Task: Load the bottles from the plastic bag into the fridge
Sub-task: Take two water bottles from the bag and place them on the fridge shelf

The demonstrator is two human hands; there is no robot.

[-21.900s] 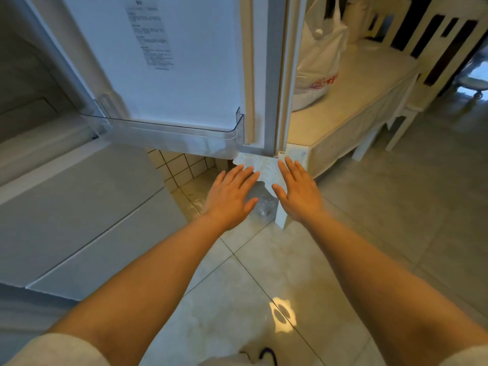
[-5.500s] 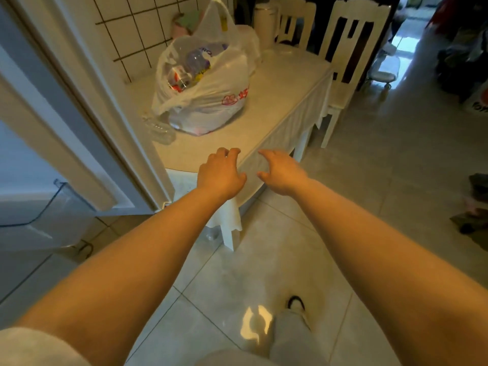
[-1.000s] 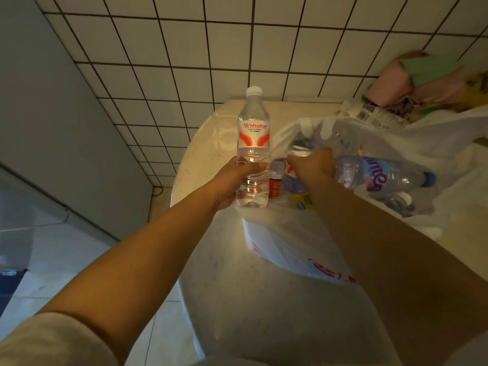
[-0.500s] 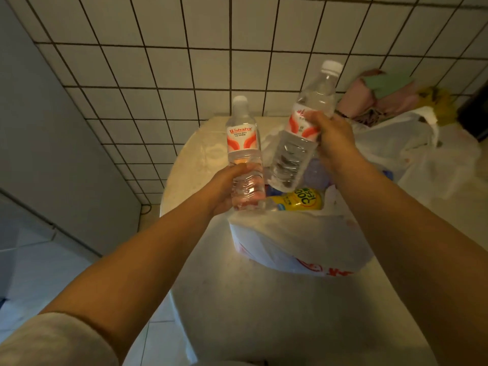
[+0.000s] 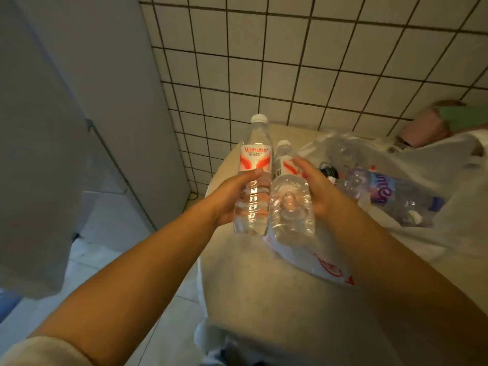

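My left hand (image 5: 227,199) grips a clear water bottle (image 5: 253,180) round its middle, upright, white cap on top, red-and-white label facing me. My right hand (image 5: 317,191) grips a second water bottle (image 5: 290,204), tilted with its base toward me and its cap away. The two bottles are side by side, touching or nearly so, held above the pale surface (image 5: 264,299). Just right of my right hand the white plastic bag (image 5: 449,207) lies open on the surface, a purple-labelled bottle (image 5: 390,196) lying on its side in it. Grey fridge side (image 5: 66,101) at left, tiled wall (image 5: 317,62) behind.
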